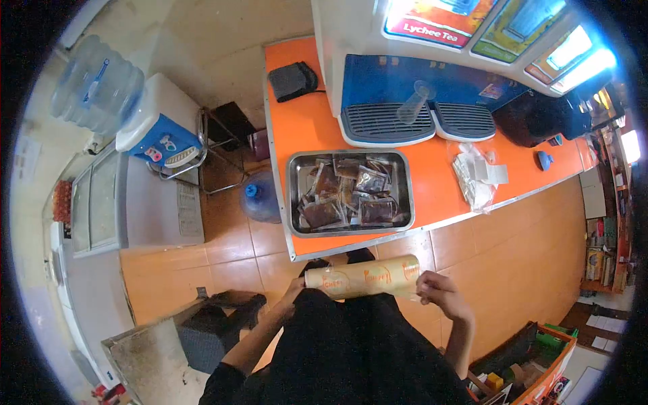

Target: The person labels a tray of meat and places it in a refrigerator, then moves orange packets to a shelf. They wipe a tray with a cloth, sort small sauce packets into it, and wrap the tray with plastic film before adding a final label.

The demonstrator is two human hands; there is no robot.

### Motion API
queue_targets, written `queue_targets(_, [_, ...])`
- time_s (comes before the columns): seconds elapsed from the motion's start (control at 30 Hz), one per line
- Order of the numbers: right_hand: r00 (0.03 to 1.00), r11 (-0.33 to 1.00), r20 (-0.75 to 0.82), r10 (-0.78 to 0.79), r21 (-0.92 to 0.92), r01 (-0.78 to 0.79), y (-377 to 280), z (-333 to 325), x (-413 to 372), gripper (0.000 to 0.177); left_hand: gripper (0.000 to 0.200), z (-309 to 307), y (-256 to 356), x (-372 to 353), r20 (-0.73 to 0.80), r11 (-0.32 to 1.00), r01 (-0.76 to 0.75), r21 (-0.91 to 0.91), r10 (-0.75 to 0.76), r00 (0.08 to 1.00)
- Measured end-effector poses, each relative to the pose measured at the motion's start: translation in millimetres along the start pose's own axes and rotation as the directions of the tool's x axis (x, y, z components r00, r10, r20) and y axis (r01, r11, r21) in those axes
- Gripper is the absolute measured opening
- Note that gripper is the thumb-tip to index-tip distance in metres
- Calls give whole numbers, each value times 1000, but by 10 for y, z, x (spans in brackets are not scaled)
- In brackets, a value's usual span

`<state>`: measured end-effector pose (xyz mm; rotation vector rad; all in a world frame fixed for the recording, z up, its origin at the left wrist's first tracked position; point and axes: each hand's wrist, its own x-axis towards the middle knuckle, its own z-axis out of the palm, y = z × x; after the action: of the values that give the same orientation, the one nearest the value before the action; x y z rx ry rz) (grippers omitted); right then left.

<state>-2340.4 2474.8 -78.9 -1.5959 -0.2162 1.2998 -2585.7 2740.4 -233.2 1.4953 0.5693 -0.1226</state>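
Note:
I hold a roll of clear printed film [364, 275] level in front of my body, below the counter's edge. My left hand [295, 289] grips its left end and my right hand [439, 291] grips its right end. Just beyond the roll, on the orange counter [304, 121], stands a metal tray [295, 177] filled with several sealed packets of dark contents [351, 192].
A drink dispenser [398, 101] with a clear cup stands at the counter's back, a black pad [291, 79] beside it, and plastic bags [476, 175] to the tray's right. A water cooler [135, 115], a bottle on the floor [260, 196] and a freezer [101, 202] are left.

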Motion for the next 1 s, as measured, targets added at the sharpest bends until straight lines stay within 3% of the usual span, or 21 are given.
queue_targets(0.03, [1000, 999, 0, -7, -37, 7, -255, 66, -127, 15, 30, -79, 338, -136, 43, 944, 185, -273, -180, 983])
queue_targets(0.07, [1000, 999, 6, -2, -38, 2, -431, 117, -220, 15, 35, -157, 556, -206, 131, 784, 351, -512, -333, 934])
queue_targets(0.1, [998, 999, 32, -46, -3, 46, -588, 158, -291, 16, 35, -224, 631, -216, 125, 783, 347, -517, -331, 935])
queue_targets(0.17, [992, 993, 62, -114, -4, 114, -880, 253, -374, 15, 35, -355, 777, -204, 74, 904, 215, -369, -202, 977])
queue_targets(0.3, [984, 987, 84, -160, -6, 161, -1105, 385, -352, 16, 33, -532, 1131, 3, 65, 886, 218, -410, -210, 976])
queue_targets(0.37, [972, 972, 84, -220, -71, 226, -1066, 386, -219, 16, 34, -588, 1094, 133, 116, 864, 138, -484, -93, 989])
queue_targets(0.47, [967, 966, 76, -244, -73, 250, -1034, 352, -31, 15, 34, -622, 1017, 242, 99, 866, 117, -487, -78, 992])
queue_targets(0.53, [955, 956, 82, -286, -49, 291, -1070, 322, 73, 15, 36, -622, 1065, 256, 32, 920, 46, -390, -37, 999])
queue_targets(0.57, [953, 955, 68, -295, -20, 297, -1095, 317, 122, 15, 37, -653, 1091, 253, -168, 957, -147, 251, 193, 967])
queue_targets(0.6, [951, 953, 56, -303, 8, 303, -1123, 315, 150, 15, 38, -655, 1170, 245, -178, 577, -159, 801, 483, 857])
queue_targets(0.63, [956, 958, 54, -287, 13, 287, -1162, 325, 161, 15, 38, -624, 1270, 325, -175, 576, -163, 801, 486, 856])
queue_targets(0.67, [955, 957, 52, -291, 13, 291, -1198, 326, 184, 15, 35, -572, 1442, 457, -220, 500, -184, 846, 643, 733])
queue_targets(0.73, [936, 940, 98, -339, -3, 341, -1238, 319, 205, 16, 33, -588, 1443, 603, -241, 418, -190, 888, 777, 581])
queue_targets(0.8, [931, 935, 108, -348, -27, 352, -1276, 280, 179, 16, 25, -723, 1327, 798, -47, 696, -469, 544, 583, 811])
queue_targets(0.87, [927, 930, 117, -358, -45, 365, -1298, 247, 138, 16, 14, -746, 1410, 654, -48, 698, -487, 526, 596, 802])
queue_targets(0.9, [933, 935, 111, -342, -62, 350, -1296, 227, 94, 16, 12, -771, 1445, 503, -192, 858, -431, 279, 490, 851])
queue_targets(0.93, [939, 939, 106, -327, -77, 336, -1305, 207, 48, 15, 11, -796, 1508, 352, -297, 934, -358, 0, 342, 892])
queue_targets(1.0, [939, 932, 92, -330, -125, 340, -1393, 163, -95, 15, 9, -801, 1783, -18, -267, 927, -375, 21, 366, 891])
